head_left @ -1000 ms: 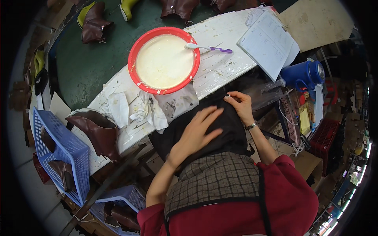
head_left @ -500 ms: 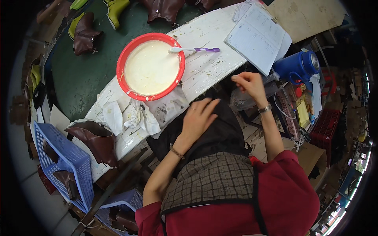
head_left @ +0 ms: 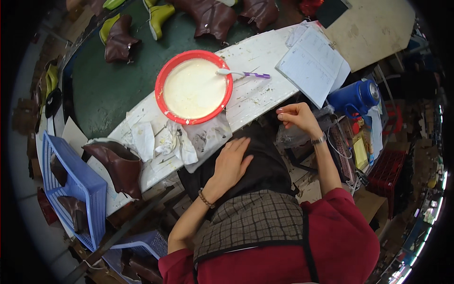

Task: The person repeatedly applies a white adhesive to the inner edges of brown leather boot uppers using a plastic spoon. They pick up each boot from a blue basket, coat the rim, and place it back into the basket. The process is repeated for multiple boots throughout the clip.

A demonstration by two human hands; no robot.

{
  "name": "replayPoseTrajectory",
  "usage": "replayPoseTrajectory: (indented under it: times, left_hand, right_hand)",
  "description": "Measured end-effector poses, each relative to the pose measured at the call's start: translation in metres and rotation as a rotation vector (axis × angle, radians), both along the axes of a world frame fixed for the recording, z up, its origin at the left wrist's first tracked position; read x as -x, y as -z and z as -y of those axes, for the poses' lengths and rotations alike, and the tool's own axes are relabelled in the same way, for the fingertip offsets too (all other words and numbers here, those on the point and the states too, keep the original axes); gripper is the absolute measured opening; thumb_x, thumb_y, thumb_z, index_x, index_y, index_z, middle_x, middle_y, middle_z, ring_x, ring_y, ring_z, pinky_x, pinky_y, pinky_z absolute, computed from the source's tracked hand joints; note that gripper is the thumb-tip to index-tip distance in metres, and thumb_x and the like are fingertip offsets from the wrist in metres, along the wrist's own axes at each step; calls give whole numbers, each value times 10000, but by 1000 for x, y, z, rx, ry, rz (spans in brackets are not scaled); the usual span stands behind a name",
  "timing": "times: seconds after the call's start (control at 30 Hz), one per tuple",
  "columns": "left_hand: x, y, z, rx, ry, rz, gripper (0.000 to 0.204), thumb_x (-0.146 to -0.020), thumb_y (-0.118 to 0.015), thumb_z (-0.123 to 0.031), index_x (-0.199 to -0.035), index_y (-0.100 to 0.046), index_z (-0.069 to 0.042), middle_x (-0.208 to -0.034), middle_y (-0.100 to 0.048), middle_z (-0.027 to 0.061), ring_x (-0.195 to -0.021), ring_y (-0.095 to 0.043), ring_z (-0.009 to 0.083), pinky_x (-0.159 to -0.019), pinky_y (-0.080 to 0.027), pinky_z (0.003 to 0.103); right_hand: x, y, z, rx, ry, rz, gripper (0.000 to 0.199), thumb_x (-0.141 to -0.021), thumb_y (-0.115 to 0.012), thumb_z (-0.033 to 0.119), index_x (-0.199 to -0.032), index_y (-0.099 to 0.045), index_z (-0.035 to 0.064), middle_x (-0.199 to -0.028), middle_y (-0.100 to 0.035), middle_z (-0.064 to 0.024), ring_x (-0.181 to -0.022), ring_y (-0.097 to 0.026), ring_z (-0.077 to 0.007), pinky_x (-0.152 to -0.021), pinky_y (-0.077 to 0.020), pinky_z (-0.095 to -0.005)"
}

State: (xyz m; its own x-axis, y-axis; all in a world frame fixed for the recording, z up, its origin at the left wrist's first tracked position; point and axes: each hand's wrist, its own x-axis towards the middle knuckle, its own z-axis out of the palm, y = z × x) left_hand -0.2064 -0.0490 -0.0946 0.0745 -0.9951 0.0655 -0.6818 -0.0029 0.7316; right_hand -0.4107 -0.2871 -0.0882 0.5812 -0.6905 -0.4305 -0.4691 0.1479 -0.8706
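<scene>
My left hand [head_left: 231, 163] lies flat, palm down, on the black cloth [head_left: 265, 154] over my lap, fingers stretched out and holding nothing. Off the table's front edge, my right hand [head_left: 299, 118] is raised with thumb and forefinger pinched together; whatever may be between them is too small to make out. Ahead on the white tabletop [head_left: 255, 102] stands a red basin [head_left: 161, 90] of creamy white liquid. A white and purple toothbrush [head_left: 255, 75] rests across its rim. Crumpled white cloths [head_left: 177, 144] lie in front of the basin.
A brown leather boot [head_left: 116, 165] sits at the table's left end, beside a blue plastic basket [head_left: 87, 184]. More brown boots [head_left: 208, 19] lie on the dark green surface [head_left: 101, 90]. A notebook [head_left: 309, 61] and a blue flask [head_left: 354, 98] are at the right.
The view has shifted a little, so the table things appear lower and further right. My left hand's fingers have come closer together. My right hand stays pinched, a little lower in the picture.
</scene>
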Motion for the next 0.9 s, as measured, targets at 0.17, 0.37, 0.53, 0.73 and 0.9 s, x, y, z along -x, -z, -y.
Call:
replayPoseTrajectory:
  times: [0.17, 0.37, 0.53, 0.73, 0.9]
  left_hand:
    - [3, -41, 42, 165, -201, -683, 550, -1011, -652, -257, -1459, -481, 12, -1342, -633, 223, -1140, -659, 315, -955, -523, 380]
    - [-7, -57, 54, 393, -479, -1121, 441, -1132, -354, -367, -1084, -615, -16, -1009, -732, 145, -786, -646, 100, -675, -522, 221]
    - [-39, -86, 33, 241, -410, -1549, 432, -1128, -356, -406, -988, -606, -84, -998, -737, 197, -649, -639, 114, -507, -493, 198]
    - [-38, -95, 15, 435, -317, -1615, 410, -1106, -450, -342, -1367, -598, -62, -1272, -685, 199, -714, -660, 130, -515, -528, 209]
    - [-41, -95, 3, 494, -286, -1327, 380, -1083, -537, -233, -1351, -623, 23, -1293, -688, 144, -956, -695, 150, -838, -561, 281]
  right_hand:
    - [-69, -66, -77, 103, -24, 294, 167, -937, -727, 92, -1057, -761, -18, -780, -724, -34, -622, -631, -65, -561, -524, -225]
    - [-119, -82, -125, 780, -207, 455, 200, -915, -638, 1, -1105, -700, 12, -937, -676, -176, -809, -656, -400, -702, -537, -393]
    - [-136, -89, -133, 239, -177, 615, 154, -950, -672, 1, -1088, -735, -27, -834, -717, -88, -674, -668, -159, -579, -515, -261]
    - [-151, -102, -130, -138, -170, 656, 81, -944, -716, 36, -941, -757, -34, -667, -669, -46, -517, -574, -66, -454, -425, -199]
    - [-151, -108, -128, -325, -101, 668, 381, -1043, -603, 186, -718, -656, -7, -525, -558, -33, -385, -429, -78, -372, -336, -246]
